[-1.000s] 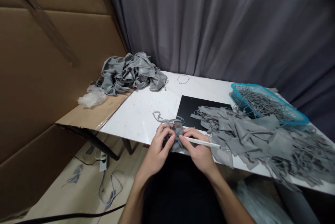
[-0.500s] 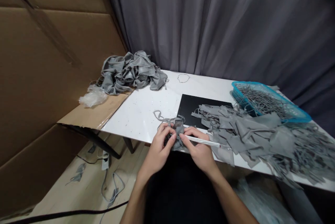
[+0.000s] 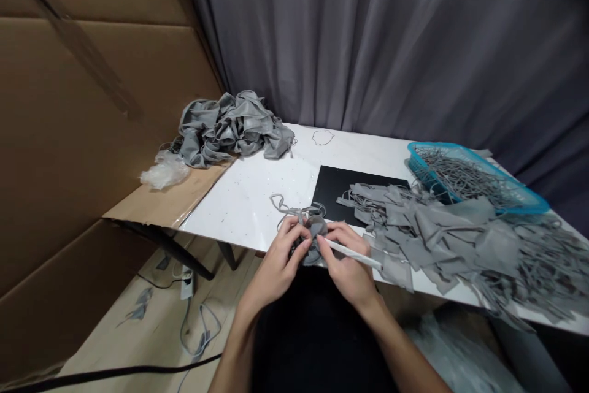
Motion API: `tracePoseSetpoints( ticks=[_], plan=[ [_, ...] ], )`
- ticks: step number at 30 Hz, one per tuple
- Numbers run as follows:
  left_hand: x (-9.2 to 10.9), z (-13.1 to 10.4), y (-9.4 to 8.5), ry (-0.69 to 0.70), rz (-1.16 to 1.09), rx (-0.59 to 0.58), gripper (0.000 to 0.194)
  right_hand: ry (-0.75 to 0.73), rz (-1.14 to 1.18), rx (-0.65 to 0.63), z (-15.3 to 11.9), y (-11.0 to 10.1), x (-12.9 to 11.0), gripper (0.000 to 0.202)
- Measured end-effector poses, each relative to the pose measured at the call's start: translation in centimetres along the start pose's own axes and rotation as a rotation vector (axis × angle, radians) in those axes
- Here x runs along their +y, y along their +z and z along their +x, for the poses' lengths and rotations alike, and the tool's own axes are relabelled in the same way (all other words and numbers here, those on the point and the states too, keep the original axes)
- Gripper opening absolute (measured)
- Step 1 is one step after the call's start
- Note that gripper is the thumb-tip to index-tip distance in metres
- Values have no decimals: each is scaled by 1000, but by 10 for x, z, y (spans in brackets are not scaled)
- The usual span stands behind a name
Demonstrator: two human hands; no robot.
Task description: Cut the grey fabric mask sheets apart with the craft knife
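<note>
At the table's front edge my left hand (image 3: 284, 251) pinches a bunched piece of grey cloth (image 3: 315, 249) between thumb and fingers. My right hand (image 3: 350, 265) is closed with a thin white stick (image 3: 356, 255) lying across it. The stick's inner end meets the cloth, and the right thumb presses there; whether it goes into the fabric is hidden by the fingers. Loose grey cord (image 3: 288, 206) loops out on the tabletop just beyond both hands. Flat grey cloth pieces (image 3: 437, 227) lie heaped right of my right hand, partly over a black mat (image 3: 329, 187).
A blue basket (image 3: 416, 166) of grey cords stands at the back right of the white table (image 3: 257, 203). Crumpled grey cloth (image 3: 234, 126) is piled at the back left beside clear plastic (image 3: 165, 171). A cardboard wall (image 3: 115, 105) closes the left side; cables (image 3: 186, 331) lie below.
The white stick has tilted, its outer end dropping slightly, and my right hand has turned a little with it. My left hand keeps its pinch on the cloth. The view shifts slightly.
</note>
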State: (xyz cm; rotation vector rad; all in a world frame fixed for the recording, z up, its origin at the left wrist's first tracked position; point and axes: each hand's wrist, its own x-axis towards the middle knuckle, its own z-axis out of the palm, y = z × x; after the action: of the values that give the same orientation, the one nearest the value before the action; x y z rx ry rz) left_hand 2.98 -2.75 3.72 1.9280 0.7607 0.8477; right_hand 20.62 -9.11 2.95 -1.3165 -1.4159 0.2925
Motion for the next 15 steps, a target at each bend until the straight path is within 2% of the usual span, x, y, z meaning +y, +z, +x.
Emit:
tracePoseSetpoints(
  ticks=[4,7,11,15],
  plan=[
    [1,0,-4,8,-10,-29,23,-145,-156,-6,-5,2,0,22],
    [-1,-2,-8,1,-54,-2,25,-201,-276,-9,0,-6,5,24],
    [-5,-4,-14,-18,-177,46,28,-270,-409,36,23,-33,11,23],
    [-6,-4,-14,-17,-197,45,30,-335,-523,69,54,-67,18,21]
  ],
)
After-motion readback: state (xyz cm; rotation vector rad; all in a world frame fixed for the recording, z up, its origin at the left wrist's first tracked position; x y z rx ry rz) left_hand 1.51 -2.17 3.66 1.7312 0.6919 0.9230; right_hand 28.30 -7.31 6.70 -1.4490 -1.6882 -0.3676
